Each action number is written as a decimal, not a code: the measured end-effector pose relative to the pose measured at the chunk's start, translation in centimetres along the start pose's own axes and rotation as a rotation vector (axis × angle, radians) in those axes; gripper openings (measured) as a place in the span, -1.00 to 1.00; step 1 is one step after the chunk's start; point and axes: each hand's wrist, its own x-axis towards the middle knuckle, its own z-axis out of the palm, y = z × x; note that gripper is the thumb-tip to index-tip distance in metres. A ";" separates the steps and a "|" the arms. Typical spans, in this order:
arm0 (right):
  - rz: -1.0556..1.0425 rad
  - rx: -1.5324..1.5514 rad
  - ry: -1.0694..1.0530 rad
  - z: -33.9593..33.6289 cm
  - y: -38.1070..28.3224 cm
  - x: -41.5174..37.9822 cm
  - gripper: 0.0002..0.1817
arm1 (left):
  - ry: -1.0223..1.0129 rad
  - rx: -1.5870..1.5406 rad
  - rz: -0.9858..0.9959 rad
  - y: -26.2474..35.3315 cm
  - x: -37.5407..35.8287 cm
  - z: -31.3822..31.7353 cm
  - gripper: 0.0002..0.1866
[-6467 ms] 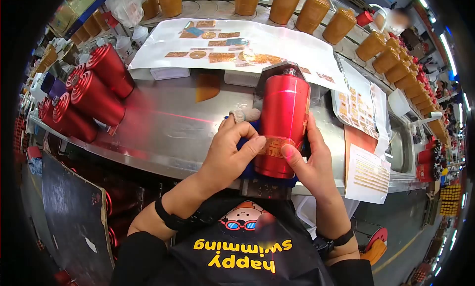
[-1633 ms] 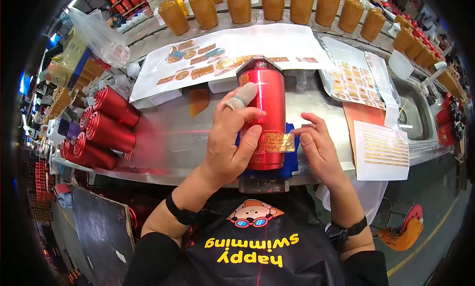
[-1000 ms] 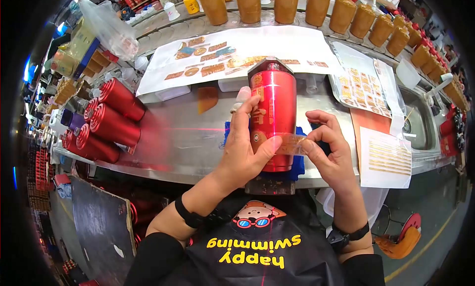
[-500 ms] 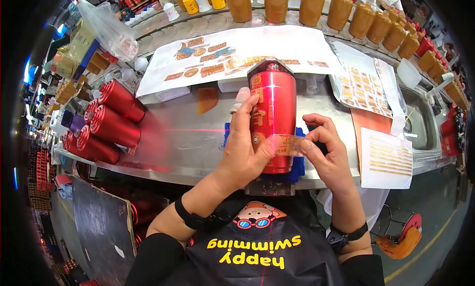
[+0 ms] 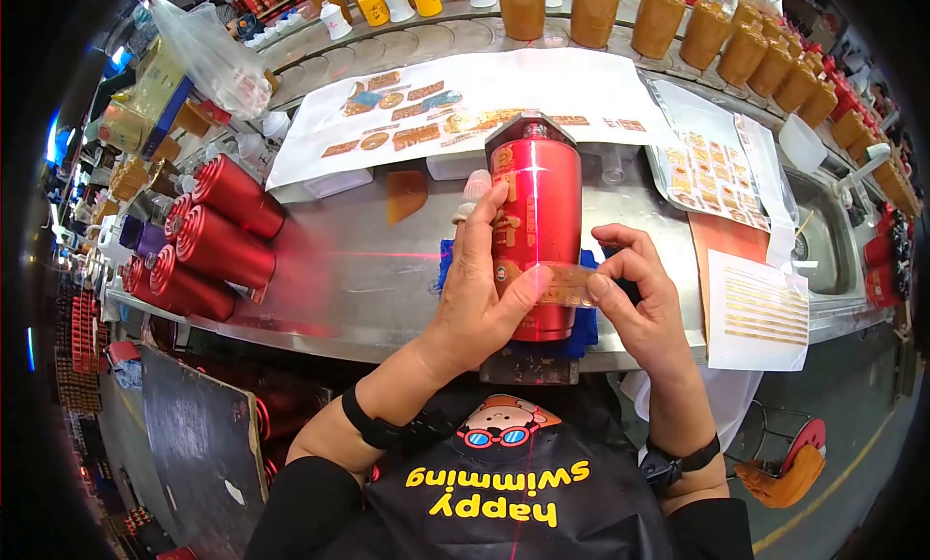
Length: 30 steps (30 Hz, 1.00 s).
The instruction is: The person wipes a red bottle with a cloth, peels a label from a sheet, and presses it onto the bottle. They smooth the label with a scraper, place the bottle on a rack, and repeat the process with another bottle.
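Observation:
A glossy red bottle [image 5: 552, 206] with gold lettering lies on a blue cloth [image 5: 583, 335] in front of me, its dark cap end pointing away. My left hand [image 5: 477, 294] is wrapped along its left side, with the thumb pressing on a strip near the lower end. That clear strip with gold print [image 5: 570, 286] runs across the bottle to the right. Between thumb and forefinger, my right hand [image 5: 635, 294] pinches the strip's free end, just off the bottle's right side. A red laser line falls along the bottle.
Several red bottles [image 5: 228, 248] lie stacked at the left. Behind the work spot is a white sheet [image 5: 542, 85] with gold decals. A decal tray [image 5: 712, 163], a paper with gold strips [image 5: 760, 313] and a sink [image 5: 828, 240] are at the right. Brown bottles [image 5: 594, 13] line the conveyor.
The bottle has turned slightly, its gold lettering sitting a little differently under my left hand. Brown bottles on the conveyor have shifted to the right. My right hand has hardly moved.

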 end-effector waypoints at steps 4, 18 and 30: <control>-0.018 -0.020 0.006 0.1 0.4 0.0 -0.84 | 0.007 -0.004 0.009 -0.1 0.0 0.1 -0.17; 0.054 0.035 0.005 0.5 1.1 0.0 -0.84 | -0.023 -0.197 -0.055 -0.6 -0.1 -0.2 -0.27; 0.060 0.037 -0.013 0.5 1.2 0.0 -0.83 | 0.001 -0.159 -0.054 -0.2 -0.2 -0.1 -0.20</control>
